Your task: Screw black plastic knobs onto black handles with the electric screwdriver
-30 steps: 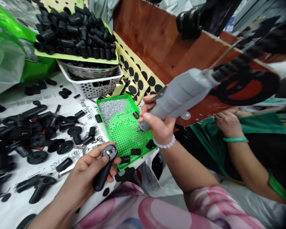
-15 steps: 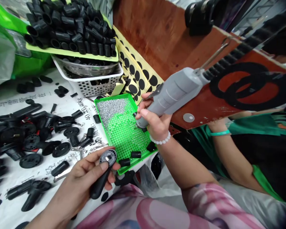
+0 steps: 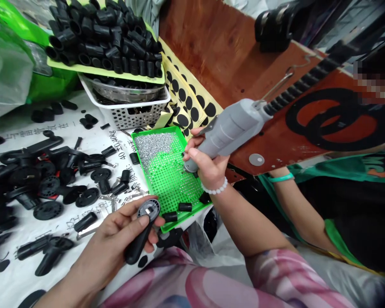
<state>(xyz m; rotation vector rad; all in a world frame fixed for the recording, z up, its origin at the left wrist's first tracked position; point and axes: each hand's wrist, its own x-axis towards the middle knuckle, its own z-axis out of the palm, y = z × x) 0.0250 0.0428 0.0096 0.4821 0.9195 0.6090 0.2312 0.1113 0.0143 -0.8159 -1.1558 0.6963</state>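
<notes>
Here, the left hand [image 3: 117, 235] pinches the black crank [image 3: 139, 242], disc showing, just beside the green tray [image 3: 170, 184]; rightward, the right hand [image 3: 210, 167] grasps the grey driver [image 3: 229, 128], nose above that tray. Good form probably wants crank firm, driver square.

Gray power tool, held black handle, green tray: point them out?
Gray power tool [image 3: 227, 129], head view: middle of its body.
Black handle [image 3: 140, 241], head view: lower shaft.
Green tray [image 3: 167, 185], head view: mesh floor.

lt: even, brt | far R: dk | edges: stretched, blurry | ctr: sharper
</notes>
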